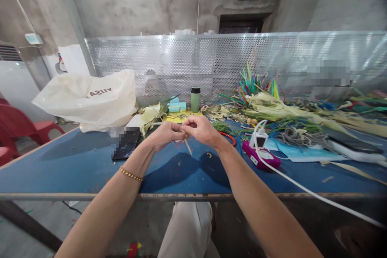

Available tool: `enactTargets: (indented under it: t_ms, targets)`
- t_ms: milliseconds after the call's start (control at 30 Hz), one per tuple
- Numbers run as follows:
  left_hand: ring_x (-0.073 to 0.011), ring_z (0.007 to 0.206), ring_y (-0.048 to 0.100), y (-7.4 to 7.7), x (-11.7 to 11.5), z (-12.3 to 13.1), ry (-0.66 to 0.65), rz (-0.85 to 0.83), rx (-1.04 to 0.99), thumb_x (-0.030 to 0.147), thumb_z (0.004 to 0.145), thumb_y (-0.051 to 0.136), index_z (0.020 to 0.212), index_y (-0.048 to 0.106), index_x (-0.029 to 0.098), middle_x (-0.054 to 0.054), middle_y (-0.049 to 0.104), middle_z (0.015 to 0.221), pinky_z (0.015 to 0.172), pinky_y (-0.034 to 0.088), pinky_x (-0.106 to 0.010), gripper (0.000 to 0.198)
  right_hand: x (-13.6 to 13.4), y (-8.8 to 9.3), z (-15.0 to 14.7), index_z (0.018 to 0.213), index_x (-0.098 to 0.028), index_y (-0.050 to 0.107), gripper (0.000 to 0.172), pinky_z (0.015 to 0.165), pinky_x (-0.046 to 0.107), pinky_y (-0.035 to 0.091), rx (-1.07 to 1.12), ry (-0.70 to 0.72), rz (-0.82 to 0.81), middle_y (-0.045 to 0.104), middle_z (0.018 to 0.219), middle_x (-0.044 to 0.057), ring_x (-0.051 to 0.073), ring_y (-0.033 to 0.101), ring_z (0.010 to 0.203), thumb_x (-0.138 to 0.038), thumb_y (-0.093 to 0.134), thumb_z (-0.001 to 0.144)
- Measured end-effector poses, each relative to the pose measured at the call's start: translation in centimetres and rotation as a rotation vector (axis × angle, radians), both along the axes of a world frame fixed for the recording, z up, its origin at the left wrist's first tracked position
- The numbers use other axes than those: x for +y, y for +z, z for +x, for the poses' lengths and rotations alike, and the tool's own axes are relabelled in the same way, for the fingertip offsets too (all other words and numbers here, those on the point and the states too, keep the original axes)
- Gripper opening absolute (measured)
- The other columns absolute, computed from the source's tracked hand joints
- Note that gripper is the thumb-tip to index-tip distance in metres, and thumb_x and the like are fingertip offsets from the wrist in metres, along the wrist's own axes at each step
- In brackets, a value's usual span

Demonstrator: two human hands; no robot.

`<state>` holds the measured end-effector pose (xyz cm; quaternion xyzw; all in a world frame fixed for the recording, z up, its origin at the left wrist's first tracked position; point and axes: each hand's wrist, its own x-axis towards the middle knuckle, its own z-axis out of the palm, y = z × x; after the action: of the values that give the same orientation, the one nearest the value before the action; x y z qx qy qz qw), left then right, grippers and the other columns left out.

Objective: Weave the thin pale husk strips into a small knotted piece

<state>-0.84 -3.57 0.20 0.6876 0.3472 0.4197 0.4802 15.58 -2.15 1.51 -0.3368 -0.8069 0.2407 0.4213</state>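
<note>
My left hand [165, 134] and my right hand [200, 128] meet above the middle of the blue table, fingertips pinched close together. From between them a thin pale strip [188, 147], like a piece of dried husk, slants down toward the tabletop. Its upper part is hidden by my fingers, which cover most of what they pinch. Just beyond the hands lie pale green husk leaves [150, 115] and a yellow sheet [178, 117]. A red ring-shaped piece [229, 138] is to the right of my right hand.
A large white bag [90, 98] and dark tablet-like device [127, 144] sit left. Behind stands a green bottle [195, 100]. On the right are a purple power strip [260, 158] with a white cable, husks [272, 105] and grey cord [298, 136]. A perforated metal screen [175, 60] closes the back.
</note>
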Motion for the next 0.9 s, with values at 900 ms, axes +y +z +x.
enactTargets:
  t_ms: [900]
  targets:
    - [-0.0087,0.052,0.047,0.23,0.42,-0.07,0.055,-0.047,-0.341,0.029,0.06,0.081,0.059,0.064,0.01,-0.001,0.056,0.052,0.054,0.034,-0.024,0.025,0.53,0.01,0.34,0.067,-0.013,0.062,0.02,0.052,0.023,0.041,0.265,-0.112,-0.084,0.059,0.06,0.002,0.011,0.051,0.054,-0.033,0.063,0.071]
